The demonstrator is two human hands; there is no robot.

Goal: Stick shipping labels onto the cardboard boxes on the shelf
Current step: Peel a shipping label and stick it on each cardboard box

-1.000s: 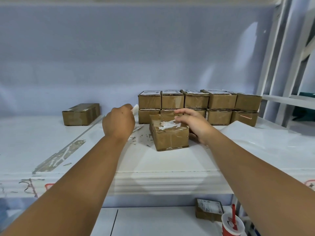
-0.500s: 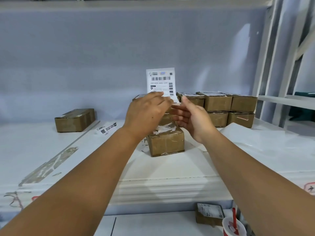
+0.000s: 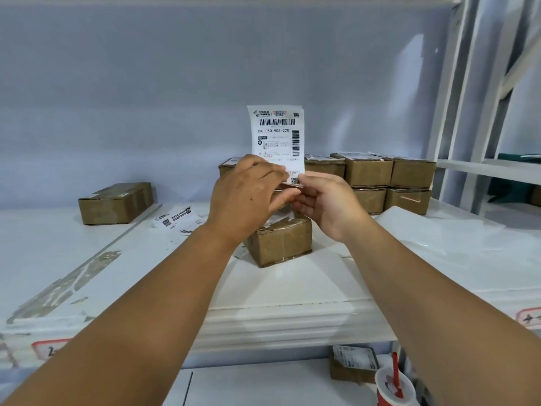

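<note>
- Risk 1: the shipping label (image 3: 276,136) is standing upright in the air, gripped only along its lower edge. My guess is that the free upper part is going to flop or curl once the backing parts. Sticky face folding onto itself would be ruining it. Cause: thin paper, hold at one end only.
- Risk 2: a peel seems to be starting at the bottom corner (judgement; the backing is hard to make out). Pulling fast there is risking a tear through the printed codes.
- Risk 3: the near box (image 3: 281,244) is showing torn white scraps on its top, so a label laid over them may be wrinkling or bonding poorly. It is also sitting loose on the shelf (image 3: 87,273), so off-centre pressing may be sliding it.
- Hands: the left hand (image 3: 246,194) and the right hand (image 3: 328,200) are both pinching the label's bottom edge, close together, fingertips all but meeting.
- Position: the label is rising above the hands; the near box is lying directly below them, partly hidden.
- The stacked boxes (image 3: 369,171) are sitting behind and to the right, labels on top. A lone box (image 3: 117,203) is lying well apart to the left, with loose labels (image 3: 175,219) between it and the left hand.
</note>
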